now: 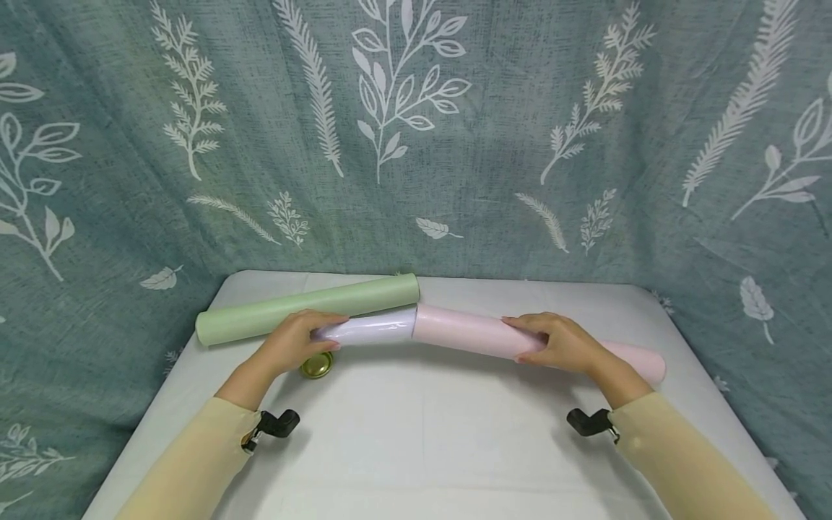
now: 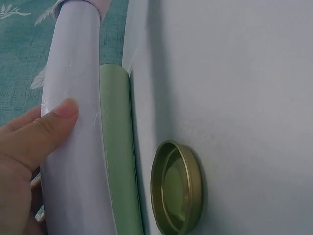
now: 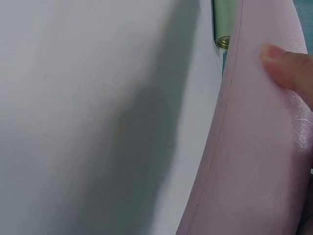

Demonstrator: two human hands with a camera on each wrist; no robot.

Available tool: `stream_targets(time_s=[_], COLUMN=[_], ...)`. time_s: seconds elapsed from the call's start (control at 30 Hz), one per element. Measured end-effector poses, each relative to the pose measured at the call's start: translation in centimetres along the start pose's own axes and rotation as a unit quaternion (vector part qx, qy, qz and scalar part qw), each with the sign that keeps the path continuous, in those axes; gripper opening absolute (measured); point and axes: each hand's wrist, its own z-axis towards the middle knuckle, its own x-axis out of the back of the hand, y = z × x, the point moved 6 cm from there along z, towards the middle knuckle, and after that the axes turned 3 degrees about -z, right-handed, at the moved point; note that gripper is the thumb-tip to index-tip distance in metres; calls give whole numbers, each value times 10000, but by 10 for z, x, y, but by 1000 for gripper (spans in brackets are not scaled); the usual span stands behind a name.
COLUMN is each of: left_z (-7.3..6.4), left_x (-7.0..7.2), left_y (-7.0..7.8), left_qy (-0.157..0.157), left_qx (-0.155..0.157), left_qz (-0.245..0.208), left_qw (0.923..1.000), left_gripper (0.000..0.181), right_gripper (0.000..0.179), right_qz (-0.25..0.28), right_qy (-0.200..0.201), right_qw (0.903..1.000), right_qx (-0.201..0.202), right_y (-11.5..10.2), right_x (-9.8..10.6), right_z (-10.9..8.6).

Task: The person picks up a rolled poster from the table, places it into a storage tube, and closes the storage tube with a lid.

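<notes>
My left hand (image 1: 294, 341) grips a glossy, pale lavender-white roll (image 1: 377, 327) in clear wrap, with the thumb (image 2: 54, 122) along its near side in the left wrist view. The roll's right end sits within the open left end of a pink cardboard tube (image 1: 461, 329). Around that tube, right of its middle, my right hand (image 1: 564, 345) is curled, its thumb (image 3: 283, 68) on the surface in the right wrist view. Both pieces slant slightly and meet at an angle, casting shadows on the table. How deep the roll sits inside is hidden.
A green tube (image 1: 305, 307) lies behind the roll, toward the table's back left. Near my left hand a round gold lid (image 1: 317, 365) rests on the white-covered table (image 1: 422, 448). A patterned blue-green curtain (image 1: 494, 144) hangs behind and at both sides.
</notes>
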Motion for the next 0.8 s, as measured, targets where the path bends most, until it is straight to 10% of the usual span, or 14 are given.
stream_targets(time_s=[0.8], left_z=[2], left_x=[-4], left_y=[12], left_qy=[79], left_qx=[-393], left_qz=[266], left_qw=[9988], left_gripper=[49], right_gripper=[71], right_qz=[304], right_qy=[-81], right_qw=[9995], right_qx=[-62], right_y=[-5], right_x=[-1], right_z=[2])
